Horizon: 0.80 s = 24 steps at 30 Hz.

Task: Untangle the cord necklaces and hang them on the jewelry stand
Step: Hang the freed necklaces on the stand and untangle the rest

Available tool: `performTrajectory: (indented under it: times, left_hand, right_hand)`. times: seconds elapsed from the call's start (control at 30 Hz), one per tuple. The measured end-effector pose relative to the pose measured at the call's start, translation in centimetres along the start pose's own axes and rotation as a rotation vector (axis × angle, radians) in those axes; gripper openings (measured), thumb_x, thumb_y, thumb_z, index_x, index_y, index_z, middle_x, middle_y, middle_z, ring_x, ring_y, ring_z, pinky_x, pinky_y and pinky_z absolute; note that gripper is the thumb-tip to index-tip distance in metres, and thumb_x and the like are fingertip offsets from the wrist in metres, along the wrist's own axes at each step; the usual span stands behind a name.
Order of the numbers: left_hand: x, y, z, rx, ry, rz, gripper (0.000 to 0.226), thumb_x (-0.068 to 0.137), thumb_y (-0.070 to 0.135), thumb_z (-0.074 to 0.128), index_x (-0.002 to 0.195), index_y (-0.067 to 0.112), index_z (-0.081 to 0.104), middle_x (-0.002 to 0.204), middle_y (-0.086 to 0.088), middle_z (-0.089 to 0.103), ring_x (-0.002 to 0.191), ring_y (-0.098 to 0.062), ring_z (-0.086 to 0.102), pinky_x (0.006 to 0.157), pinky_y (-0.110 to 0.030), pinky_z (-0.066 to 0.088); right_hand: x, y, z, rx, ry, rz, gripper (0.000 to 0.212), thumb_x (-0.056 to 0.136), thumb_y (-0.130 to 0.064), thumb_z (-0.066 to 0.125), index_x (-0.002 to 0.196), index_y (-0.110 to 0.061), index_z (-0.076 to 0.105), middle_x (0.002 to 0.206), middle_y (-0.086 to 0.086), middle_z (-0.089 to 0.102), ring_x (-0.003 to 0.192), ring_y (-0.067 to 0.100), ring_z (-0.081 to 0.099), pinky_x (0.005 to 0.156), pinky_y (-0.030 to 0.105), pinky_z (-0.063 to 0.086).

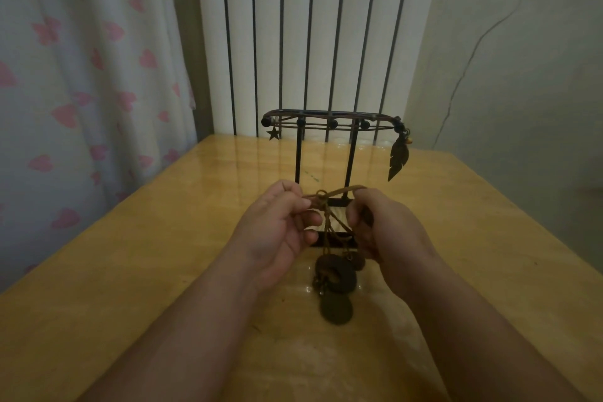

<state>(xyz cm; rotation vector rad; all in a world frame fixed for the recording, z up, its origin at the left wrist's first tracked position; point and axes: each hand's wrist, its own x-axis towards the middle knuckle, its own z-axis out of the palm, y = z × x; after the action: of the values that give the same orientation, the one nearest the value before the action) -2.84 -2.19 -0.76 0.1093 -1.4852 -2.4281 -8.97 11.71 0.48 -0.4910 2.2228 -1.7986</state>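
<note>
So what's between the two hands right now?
In the head view, a knotted brown cord spans from the left hand to the right hand; strands drop from it to dark round pendants below.

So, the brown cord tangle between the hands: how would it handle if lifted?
Probably floppy: the cord tangle droops in strands between left hand and right hand. Its round pendants trail below, so they likely swing and weigh it down.

Glossy wooden table (137,271), black jewelry stand (298,157)
</note>
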Motion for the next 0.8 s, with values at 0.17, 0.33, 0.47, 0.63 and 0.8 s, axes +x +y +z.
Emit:
performTrajectory:
  times: [0.17, 0.33, 0.47, 0.63, 0.8]
  left_hand:
    - [-0.17, -0.12, -0.04, 0.042, -0.031, -0.036, 0.019, 0.090, -0.002, 0.041, 0.088, 0.013, 0.053, 0.072, -0.003, 0.060, 0.058, -0.014, 0.053, 0.049, -0.024, 0.043]
    - [-0.19, -0.14, -0.09, 0.106, -0.088, -0.066, 0.026, 0.083, 0.003, 0.049, 0.105, 0.005, 0.063, 0.074, -0.004, 0.063, 0.060, -0.012, 0.054, 0.052, -0.024, 0.044]
    - [-0.05, -0.53, -0.24, 0.268, -0.064, -0.061, 0.021, 0.090, 0.017, 0.061, 0.104, 0.005, 0.070, 0.075, -0.001, 0.061, 0.063, -0.010, 0.053, 0.055, -0.024, 0.044]
    - [0.09, -0.93, -0.51, 0.400, -0.039, -0.076, 0.015, 0.091, 0.019, 0.064, 0.099, 0.014, 0.075, 0.076, 0.002, 0.062, 0.065, -0.009, 0.053, 0.057, -0.024, 0.044]
    - [0.20, -0.86, -0.42, 0.337, 0.030, -0.057, 0.017, 0.094, 0.016, 0.060, 0.084, 0.018, 0.074, 0.071, 0.001, 0.063, 0.061, -0.010, 0.053, 0.055, -0.025, 0.043]
  right_hand:
    - [-0.28, -0.08, 0.04, 0.087, -0.029, 0.038, 0.047, 0.095, -0.036, 0.040, 0.053, -0.021, 0.054, 0.050, -0.002, 0.036, 0.054, 0.018, 0.032, 0.064, 0.041, 0.031]
    - [-0.43, -0.16, -0.02, 0.067, -0.031, 0.038, 0.044, 0.092, -0.032, 0.042, 0.051, -0.021, 0.054, 0.051, -0.001, 0.037, 0.056, 0.020, 0.032, 0.070, 0.042, 0.032]
    - [-0.47, -0.31, 0.09, 0.042, -0.041, 0.005, 0.036, 0.091, -0.026, 0.043, 0.057, -0.018, 0.053, 0.051, -0.002, 0.037, 0.058, 0.021, 0.032, 0.067, 0.041, 0.031]
    - [-0.73, -0.40, 0.14, -0.091, -0.053, -0.144, 0.034, 0.093, -0.017, 0.044, 0.060, -0.020, 0.052, 0.055, -0.006, 0.045, 0.066, 0.023, 0.039, 0.070, 0.042, 0.037]
    - [-0.28, -0.28, 0.10, 0.017, 0.017, -0.095, 0.031, 0.093, -0.018, 0.043, 0.064, -0.018, 0.054, 0.051, -0.005, 0.041, 0.060, 0.021, 0.037, 0.068, 0.042, 0.038]
